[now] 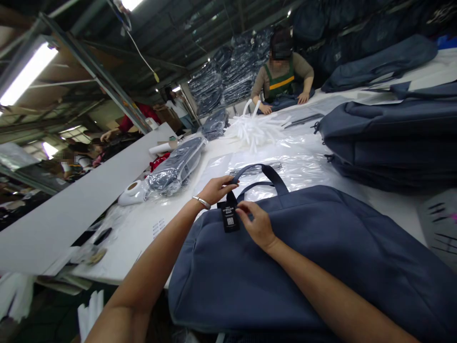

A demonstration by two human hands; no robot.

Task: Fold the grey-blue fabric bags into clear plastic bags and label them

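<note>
A large navy blue bag [321,267] lies flat on the white table [143,228] in front of me. Its two handles [266,174] arch away from me over clear plastic sheets. My left hand [216,189], with a bracelet at the wrist, is closed in a pinch on the handle's left end. A black hang tag [229,216] with white print and a code square dangles just below that hand. My right hand [255,224] pinches the tag's right edge, resting on the bag.
Clear plastic bags [285,166] and a heap of white foam strips [257,128] lie beyond. Stacked navy bags [389,138] sit at right. A wrapped bag [178,166] and a tape roll [134,190] lie left. A person [282,71] works across the table; others stand far left.
</note>
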